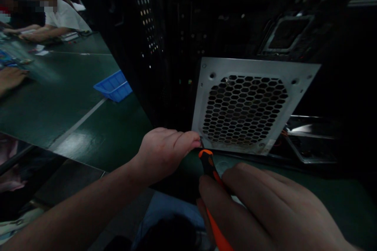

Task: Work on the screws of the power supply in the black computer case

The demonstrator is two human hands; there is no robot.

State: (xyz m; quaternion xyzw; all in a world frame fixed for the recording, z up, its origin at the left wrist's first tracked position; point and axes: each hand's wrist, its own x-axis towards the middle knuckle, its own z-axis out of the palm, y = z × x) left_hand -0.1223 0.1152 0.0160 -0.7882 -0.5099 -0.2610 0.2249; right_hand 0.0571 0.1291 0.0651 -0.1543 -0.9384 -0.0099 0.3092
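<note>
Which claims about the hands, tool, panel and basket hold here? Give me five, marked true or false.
1. The right hand holds an orange-and-black screwdriver. True.
2. The silver panel has a honeycomb grille. True.
3. The left hand is inside the blue basket. False: the left hand is by the panel's lower left corner, as seen.
4. The screwdriver points toward that same corner. True.
5. The blue basket is at the picture's right edge. False: it is on the green table, left of centre.
</note>
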